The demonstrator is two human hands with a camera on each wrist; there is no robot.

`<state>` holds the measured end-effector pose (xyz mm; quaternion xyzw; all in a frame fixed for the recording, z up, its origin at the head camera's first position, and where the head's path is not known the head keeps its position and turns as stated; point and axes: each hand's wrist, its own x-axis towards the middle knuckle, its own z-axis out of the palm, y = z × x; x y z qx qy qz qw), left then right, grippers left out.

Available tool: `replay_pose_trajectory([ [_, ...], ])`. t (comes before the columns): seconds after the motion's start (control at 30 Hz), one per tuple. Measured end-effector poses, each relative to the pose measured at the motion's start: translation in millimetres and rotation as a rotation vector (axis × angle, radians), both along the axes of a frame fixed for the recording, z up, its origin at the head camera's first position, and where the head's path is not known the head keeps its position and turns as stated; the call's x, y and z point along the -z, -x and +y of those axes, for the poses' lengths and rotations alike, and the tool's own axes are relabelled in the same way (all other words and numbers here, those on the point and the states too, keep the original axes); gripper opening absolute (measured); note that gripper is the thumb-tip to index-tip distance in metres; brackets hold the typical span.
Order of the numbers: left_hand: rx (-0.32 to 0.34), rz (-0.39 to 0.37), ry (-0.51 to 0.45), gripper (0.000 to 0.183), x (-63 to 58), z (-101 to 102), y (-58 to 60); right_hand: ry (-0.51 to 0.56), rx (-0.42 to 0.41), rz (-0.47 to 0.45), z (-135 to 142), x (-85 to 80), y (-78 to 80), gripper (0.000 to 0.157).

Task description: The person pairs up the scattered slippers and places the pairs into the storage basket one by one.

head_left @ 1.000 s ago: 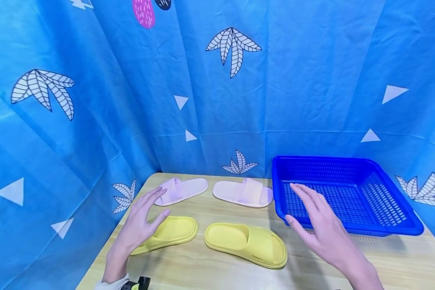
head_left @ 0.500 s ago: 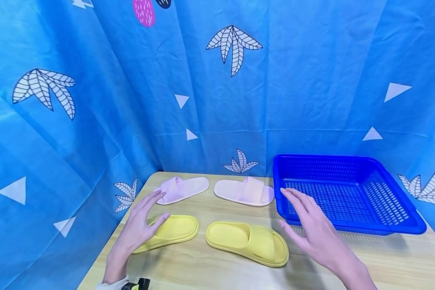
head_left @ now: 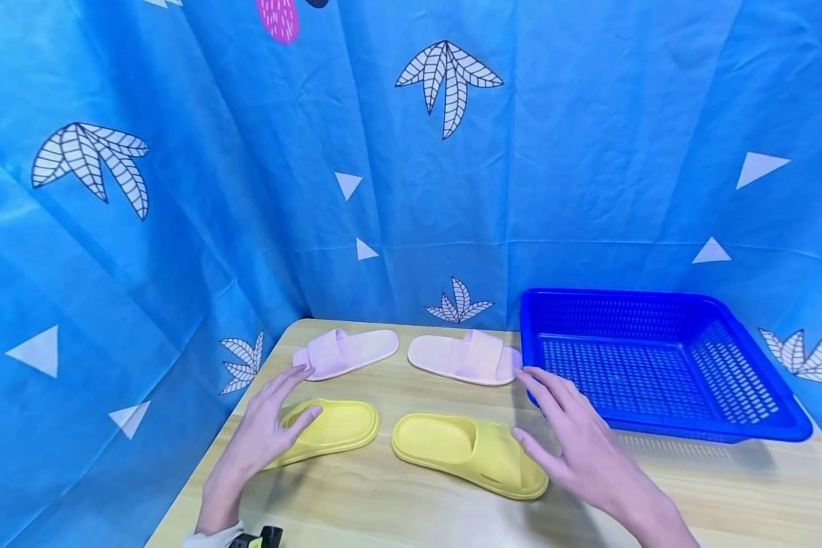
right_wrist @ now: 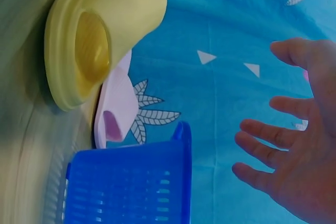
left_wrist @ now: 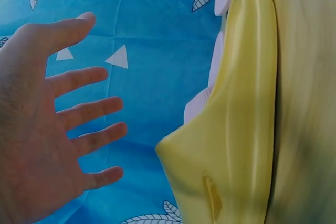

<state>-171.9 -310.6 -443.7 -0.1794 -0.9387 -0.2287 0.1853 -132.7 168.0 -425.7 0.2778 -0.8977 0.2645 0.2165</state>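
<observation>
My left hand hovers over the left yellow slipper, fingers spread and holding nothing; in the head view it hides that slipper's strap. The left wrist view shows a gap between this hand and the yellow slipper. My right hand, also empty with fingers extended, is above the table between the right yellow slipper and the blue basket. Behind the yellow pair lie two pale pink slippers, the left one and the right one, heels facing each other.
The blue plastic basket with perforated walls stands at the table's right, close to the right pink slipper. A light wooden table carries everything. Blue patterned cloth hangs right behind the table and along its left side.
My right hand has moved left, from over the basket's near left corner toward the right yellow slipper. The left hand stays nearly in place. The head view has tilted slightly.
</observation>
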Motion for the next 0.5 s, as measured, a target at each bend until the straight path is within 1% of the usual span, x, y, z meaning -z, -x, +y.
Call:
replay_pose_trajectory([
  [0.1, -0.015, -0.026, 0.010, 0.064, 2.8, -3, -1.3, 0.000, -0.013, 0.005, -4, 2.9, -0.1, 0.074],
  [0.17, -0.022, -0.034, 0.014, 0.065, 5.4, -5, -1.9, 0.000, -0.016, -0.009, -6, 5.4, -0.5, 0.073],
  [0.33, -0.014, -0.021, 0.008, 0.065, 12.5, -9, -1.1, -0.004, -0.023, -0.046, -10, 10.0, -1.0, 0.072],
  [0.5, -0.004, -0.015, 0.007, 0.065, 18.3, -13, -0.3, -0.031, -0.044, -0.043, -13, 12.8, -1.4, 0.073],
])
